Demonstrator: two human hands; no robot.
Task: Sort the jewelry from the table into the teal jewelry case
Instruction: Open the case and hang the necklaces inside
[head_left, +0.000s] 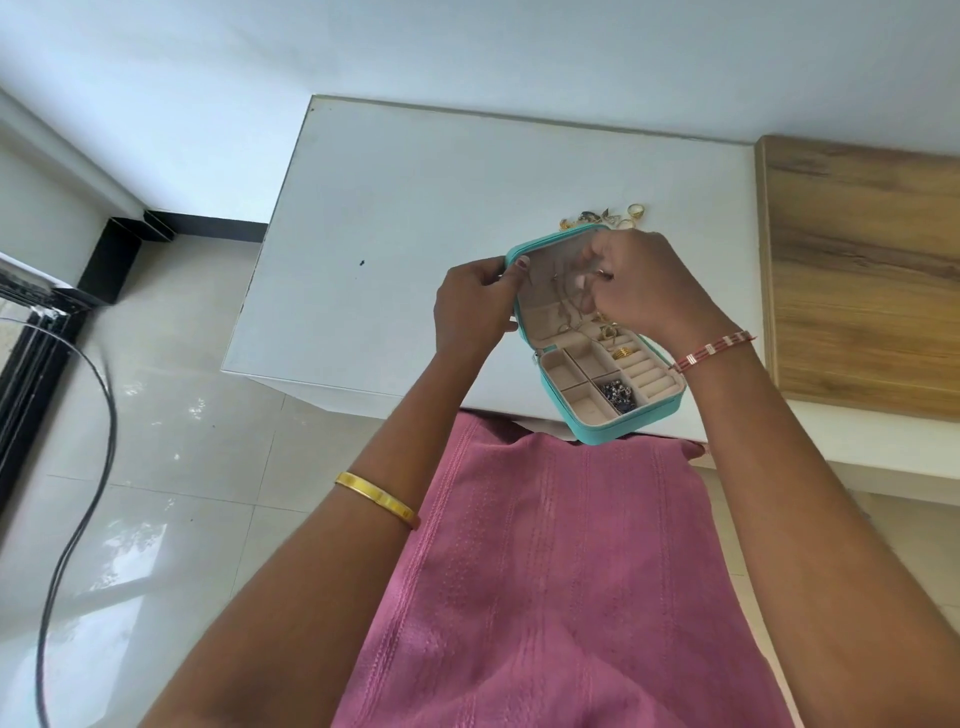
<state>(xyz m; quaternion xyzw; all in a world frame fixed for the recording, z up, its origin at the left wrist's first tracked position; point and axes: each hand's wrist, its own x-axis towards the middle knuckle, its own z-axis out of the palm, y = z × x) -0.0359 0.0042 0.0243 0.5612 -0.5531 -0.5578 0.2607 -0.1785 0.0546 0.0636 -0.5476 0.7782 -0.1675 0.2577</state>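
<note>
Meanwhile, a teal jewelry case (597, 421) stands open at the near edge of a white table (415, 208). A person's left hand (475, 306) grips the case's raised lid by its left edge, fingers curled round it. Before the lid, the right hand (636, 291) pinches a thin gold chain (566, 312) between bunched fingertips. Loose jewelry (608, 217) lies just behind the case.

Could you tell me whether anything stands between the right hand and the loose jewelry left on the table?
Yes. The raised lid of the teal jewelry case stands between the right hand and the loose jewelry, which lies on the table just behind it.
</note>
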